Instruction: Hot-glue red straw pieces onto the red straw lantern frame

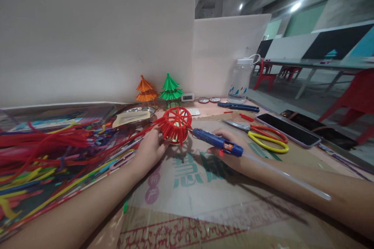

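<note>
My left hand [150, 148] grips the side of a red round frame [176, 123] woven from plastic strips, standing on the cardboard. My right hand [230, 151] is closed round a blue pen-shaped glue gun [216, 141] with a clear glue stick trailing back from it. The gun's tip touches the right side of the red frame. Red strips [87, 140] run from the frame off to the left.
A heap of coloured strips [43, 167] fills the left. Orange [145, 90] and green [170, 88] pagodas stand by the white partition [96, 35]. Yellow-red scissors [263, 135], blue pliers [238, 106], two phones [288, 129], a water bottle [241, 79] lie right. Cardboard [204, 202] covers the table.
</note>
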Motion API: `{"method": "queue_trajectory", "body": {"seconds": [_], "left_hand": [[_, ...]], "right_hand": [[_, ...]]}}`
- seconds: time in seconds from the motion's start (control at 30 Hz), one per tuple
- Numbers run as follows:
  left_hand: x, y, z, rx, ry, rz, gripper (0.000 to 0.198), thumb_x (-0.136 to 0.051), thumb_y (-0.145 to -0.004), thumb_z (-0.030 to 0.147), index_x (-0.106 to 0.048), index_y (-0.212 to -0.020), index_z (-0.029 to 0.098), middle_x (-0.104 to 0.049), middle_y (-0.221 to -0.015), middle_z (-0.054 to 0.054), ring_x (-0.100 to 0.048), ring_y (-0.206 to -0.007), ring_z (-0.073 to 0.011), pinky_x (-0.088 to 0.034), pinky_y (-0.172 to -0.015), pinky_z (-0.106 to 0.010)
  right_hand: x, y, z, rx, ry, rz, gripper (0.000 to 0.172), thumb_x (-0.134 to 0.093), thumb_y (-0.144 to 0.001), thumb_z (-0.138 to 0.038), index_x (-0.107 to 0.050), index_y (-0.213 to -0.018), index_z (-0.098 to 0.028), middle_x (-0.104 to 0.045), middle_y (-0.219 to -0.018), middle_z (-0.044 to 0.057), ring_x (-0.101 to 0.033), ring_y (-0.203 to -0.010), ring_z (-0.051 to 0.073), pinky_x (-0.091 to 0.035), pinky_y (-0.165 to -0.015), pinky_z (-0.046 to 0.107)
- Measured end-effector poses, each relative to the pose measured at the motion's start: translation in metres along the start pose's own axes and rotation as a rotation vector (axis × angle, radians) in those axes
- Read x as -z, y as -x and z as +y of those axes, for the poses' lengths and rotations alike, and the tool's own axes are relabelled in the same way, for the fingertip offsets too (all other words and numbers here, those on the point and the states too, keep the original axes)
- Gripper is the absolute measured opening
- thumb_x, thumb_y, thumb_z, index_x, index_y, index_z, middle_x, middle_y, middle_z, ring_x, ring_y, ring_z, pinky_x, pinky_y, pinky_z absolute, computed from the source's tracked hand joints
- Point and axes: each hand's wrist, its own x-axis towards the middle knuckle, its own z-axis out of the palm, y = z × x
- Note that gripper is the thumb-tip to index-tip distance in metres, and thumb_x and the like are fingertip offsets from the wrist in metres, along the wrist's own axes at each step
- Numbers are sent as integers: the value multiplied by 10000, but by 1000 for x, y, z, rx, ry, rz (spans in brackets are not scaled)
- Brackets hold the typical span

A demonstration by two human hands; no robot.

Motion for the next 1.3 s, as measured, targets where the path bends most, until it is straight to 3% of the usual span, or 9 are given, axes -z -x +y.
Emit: {"method": "queue_trajectory", "body": {"seconds": [0.33,0.57,0.87,1.03,1.3], "left_hand": [[-1,-1,-2,-5,12,-49,321,-620,-892,295,-524,-1182,197,-670,-1234,-153,-626,-1237,-319,-494,-1071,-506],[3,-2,7,49,-17,-76,191,-585,-909,335,-530,-1044,212,-709,-1108,-125,-681,-1129,-305,-543,-991,-484],[3,-3,8,57,-24,-62,177,-595,-883,338,-536,-998,217,-719,-1059,-117,-697,-1083,-311,-559,-948,-482],[1,-3,6,53,12,-59,225,-605,-881,293,-553,-1078,196,-708,-1143,-129,-678,-1143,-293,-543,-992,-455],[-1,-2,2,51,1,-45,215,-632,-874,302,-557,-1050,203,-716,-1130,-130,-690,-1120,-295,-552,-976,-461]], "right_hand": [[0,1,3,5,21,-14,269,-709,-819,-406,-697,-1058,-283,-719,-759,1,-654,-644,193,-501,-590,298],[-1,1,8,34,22,-9,287,-693,-840,-385,-692,-1101,-265,-729,-802,7,-657,-671,188,-505,-624,290],[-1,0,10,33,22,-24,266,-696,-856,-373,-680,-1104,-278,-715,-800,3,-635,-669,185,-483,-623,294],[-1,0,8,54,-18,-41,240,-698,-854,-398,-674,-1050,-263,-715,-803,5,-640,-672,186,-483,-628,301],[3,0,-1,63,-43,-21,227,-691,-843,-418,-643,-990,-251,-743,-860,33,-683,-720,216,-521,-656,337]]}}
